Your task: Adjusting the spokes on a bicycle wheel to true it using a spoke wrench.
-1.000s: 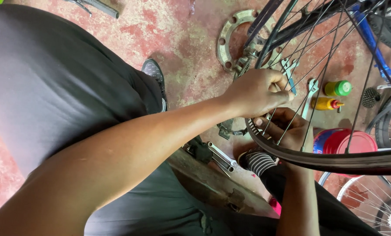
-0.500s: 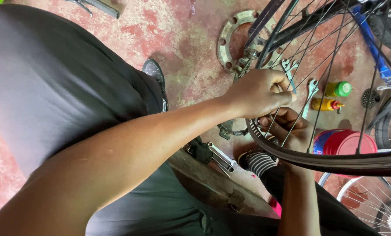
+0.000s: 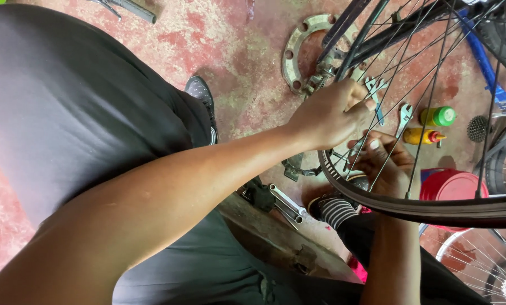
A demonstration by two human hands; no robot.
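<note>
Your dark-trousered leg (image 3: 78,118) fills the left half of the view, thigh running down toward a dark shoe (image 3: 201,93) on the red, worn concrete floor (image 3: 230,39).

Bicycle wheel (image 3: 434,212) stands at right, its tyre arcing across the lower right. The spokes (image 3: 403,85) fan up toward the frame tubes (image 3: 372,28) at top, and cross in front of your lower hand.

Your left hand (image 3: 329,116) reaches across from the left, forearm over your knee. Its fingers are curled shut around the spokes just above the rim; whether a small tool sits in that grip, you cannot tell. Your right hand (image 3: 384,164) comes up from below, behind the spokes, fingers bent around something at the rim; what it holds is hidden.

Around the wheel, on the floor:
- grey metal ring with bolt holes (image 3: 298,53), just above your left hand
- red tub (image 3: 453,189), behind the tyre at right
- striped sock (image 3: 335,210) under the rim
- double-ended spanner (image 3: 287,203) near your knee
- two open-ended spanners (image 3: 404,116) beyond the spokes
- green-capped bottle (image 3: 438,116) and yellow bottle with red nozzle (image 3: 424,136), side by side
- small sprocket (image 3: 478,129) at far right.
</note>
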